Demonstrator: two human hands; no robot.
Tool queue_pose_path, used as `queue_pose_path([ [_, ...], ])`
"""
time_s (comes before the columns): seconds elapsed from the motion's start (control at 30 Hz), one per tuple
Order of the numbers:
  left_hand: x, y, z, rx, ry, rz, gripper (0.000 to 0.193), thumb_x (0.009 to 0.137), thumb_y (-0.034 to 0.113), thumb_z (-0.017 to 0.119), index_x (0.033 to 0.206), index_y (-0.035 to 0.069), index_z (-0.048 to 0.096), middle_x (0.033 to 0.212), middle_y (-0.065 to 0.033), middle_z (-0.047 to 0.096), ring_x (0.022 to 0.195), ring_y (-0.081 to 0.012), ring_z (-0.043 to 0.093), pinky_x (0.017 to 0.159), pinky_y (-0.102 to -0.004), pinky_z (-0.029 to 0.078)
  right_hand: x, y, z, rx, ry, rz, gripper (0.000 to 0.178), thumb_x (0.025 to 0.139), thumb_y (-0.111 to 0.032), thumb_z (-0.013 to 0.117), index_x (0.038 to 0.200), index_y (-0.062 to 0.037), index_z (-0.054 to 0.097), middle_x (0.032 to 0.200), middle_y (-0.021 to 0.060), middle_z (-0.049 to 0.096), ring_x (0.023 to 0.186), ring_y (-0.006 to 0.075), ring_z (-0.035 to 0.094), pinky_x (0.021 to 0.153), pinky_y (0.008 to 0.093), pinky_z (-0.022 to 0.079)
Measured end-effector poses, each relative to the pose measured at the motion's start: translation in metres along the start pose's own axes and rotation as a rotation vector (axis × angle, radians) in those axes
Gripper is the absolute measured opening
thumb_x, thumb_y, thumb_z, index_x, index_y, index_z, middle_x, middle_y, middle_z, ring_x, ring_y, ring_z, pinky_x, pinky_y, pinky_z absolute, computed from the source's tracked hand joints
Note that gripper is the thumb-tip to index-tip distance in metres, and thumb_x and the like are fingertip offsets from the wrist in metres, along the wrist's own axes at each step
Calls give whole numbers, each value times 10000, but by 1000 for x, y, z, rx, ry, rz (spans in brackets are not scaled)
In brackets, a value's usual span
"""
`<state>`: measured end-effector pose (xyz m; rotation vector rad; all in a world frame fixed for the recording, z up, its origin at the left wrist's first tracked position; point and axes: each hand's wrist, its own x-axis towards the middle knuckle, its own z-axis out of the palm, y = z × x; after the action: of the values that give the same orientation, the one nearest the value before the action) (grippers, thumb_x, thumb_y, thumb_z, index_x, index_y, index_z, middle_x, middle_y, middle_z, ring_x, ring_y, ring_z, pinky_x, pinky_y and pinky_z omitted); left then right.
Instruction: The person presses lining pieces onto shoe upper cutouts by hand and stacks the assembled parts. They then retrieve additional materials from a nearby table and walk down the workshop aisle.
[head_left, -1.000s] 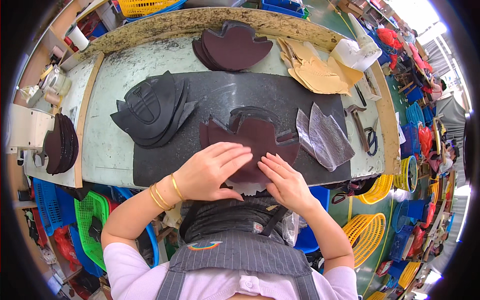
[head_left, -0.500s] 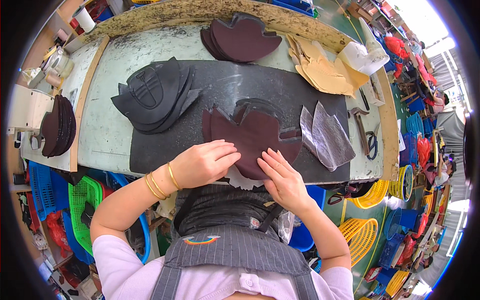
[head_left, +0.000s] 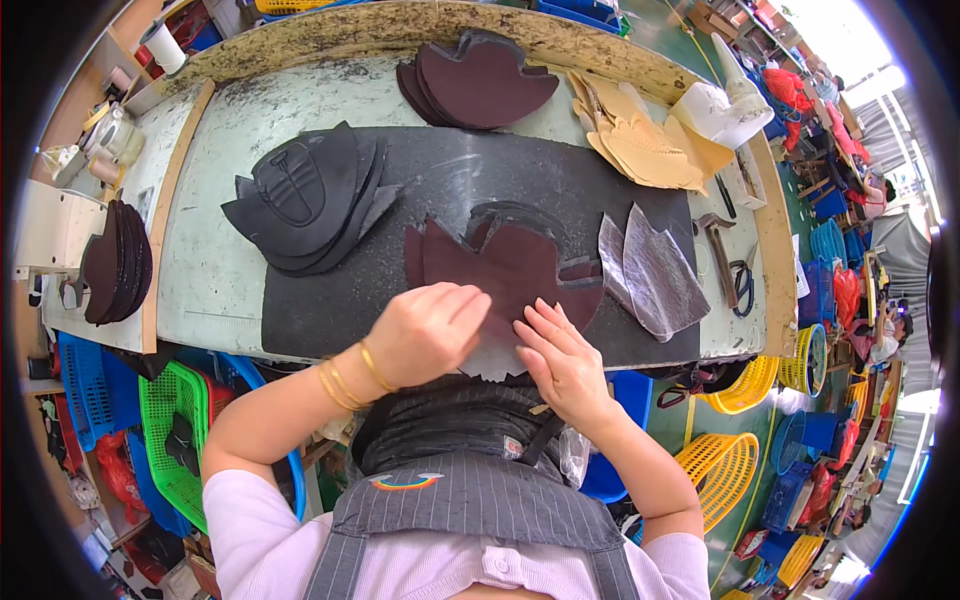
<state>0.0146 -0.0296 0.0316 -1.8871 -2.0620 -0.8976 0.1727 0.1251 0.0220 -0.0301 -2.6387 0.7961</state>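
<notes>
Plainly, in the head view both hands press flat, fingers spread: left hand (head_left: 428,330) and right hand (head_left: 562,358) on the maroon piece (head_left: 510,268), which lies on the black mat (head_left: 450,180) at its near edge. Uneven pressure might skew it over the pale liner (head_left: 497,357). Free mat lies beyond; clear sheets (head_left: 650,270) crowd the piece's right.

Workshop, likely shoe-making: worn workbench (head_left: 215,260) held stacked cut leather pieces (head_left: 300,200), tan patterns (head_left: 645,145) and hammer (head_left: 718,240) toward its right; plastic baskets (head_left: 175,420) sat below.
</notes>
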Motion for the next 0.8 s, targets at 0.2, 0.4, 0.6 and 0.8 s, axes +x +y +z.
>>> queue_pose_path([
  [0.2,-16,-10,-16,-227,-132,9,270,733,23,646,998,-1,603,984,-131,644,918,-276,639,820,-360,534,-13,7,-2,-73,-138,-154,541,691,-129,724,1176,30,545,1231,195,525,1219,345,460,1045,525,328],
  [0.4,-23,-17,-22,-312,-260,108,225,759,38,645,981,8,620,1016,-110,633,1052,-269,587,964,-431,456,-14,15,-6,35,-166,-114,548,655,18,650,1192,15,545,1234,168,541,1241,322,451,1074,539,268],
  [0.6,-27,-22,-26,-328,-302,128,236,715,24,693,946,39,648,1039,-89,635,1038,-270,594,1015,-465,397,-13,14,-7,18,-226,-214,457,710,-61,681,1156,-26,589,1231,99,567,1243,289,459,1087,554,223],
  [0.8,-15,-36,-25,-425,-93,-233,237,849,110,619,1074,37,608,1048,-115,649,1070,-284,583,917,-364,459,15,19,-34,237,-262,-144,369,783,-129,652,1123,3,598,1164,149,604,1194,311,506,1037,536,320],
])
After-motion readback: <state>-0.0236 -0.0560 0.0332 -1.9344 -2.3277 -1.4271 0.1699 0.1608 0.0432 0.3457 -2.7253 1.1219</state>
